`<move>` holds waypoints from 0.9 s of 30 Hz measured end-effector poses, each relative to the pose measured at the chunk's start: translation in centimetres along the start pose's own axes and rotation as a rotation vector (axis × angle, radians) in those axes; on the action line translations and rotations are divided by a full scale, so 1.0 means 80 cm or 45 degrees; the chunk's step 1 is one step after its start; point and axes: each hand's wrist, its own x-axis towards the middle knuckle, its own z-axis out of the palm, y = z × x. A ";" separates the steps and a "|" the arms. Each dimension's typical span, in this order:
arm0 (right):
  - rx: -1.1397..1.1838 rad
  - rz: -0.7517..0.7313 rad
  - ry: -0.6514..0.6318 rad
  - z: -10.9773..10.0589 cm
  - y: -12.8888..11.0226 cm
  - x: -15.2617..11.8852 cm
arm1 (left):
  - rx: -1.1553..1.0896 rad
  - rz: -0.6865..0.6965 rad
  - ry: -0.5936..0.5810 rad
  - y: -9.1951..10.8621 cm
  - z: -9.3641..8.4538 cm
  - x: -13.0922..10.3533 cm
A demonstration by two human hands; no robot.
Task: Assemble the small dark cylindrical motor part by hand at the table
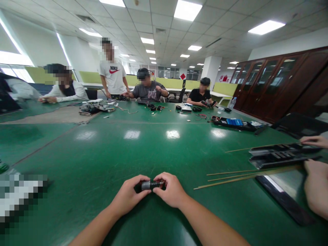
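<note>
A small cylindrical part (146, 185), silver-grey in the middle and black toward its right end, lies level between my two hands, just above or on the green table (123, 150). My left hand (130, 194) is closed around its left end, thumb below and fingers above. The right end sits between the thumb and fingers of my right hand (170, 191). My fingertips hide both ends of the part, and the two hands nearly touch.
At the right, another person's hands (316, 181) hold black rails (282, 155) beside thin rods (230, 177). A black tray (233, 123) with blue items lies farther back. Several people sit or stand across the table among electronic parts. A blurred pale object (20, 194) is at left.
</note>
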 end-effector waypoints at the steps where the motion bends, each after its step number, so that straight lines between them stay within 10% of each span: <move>1: -0.001 -0.003 0.001 0.000 0.000 0.000 | -0.001 0.000 -0.001 0.000 0.000 0.000; 27: -0.028 0.010 -0.019 -0.002 -0.007 0.000 | -0.049 0.029 -0.037 0.011 0.000 0.000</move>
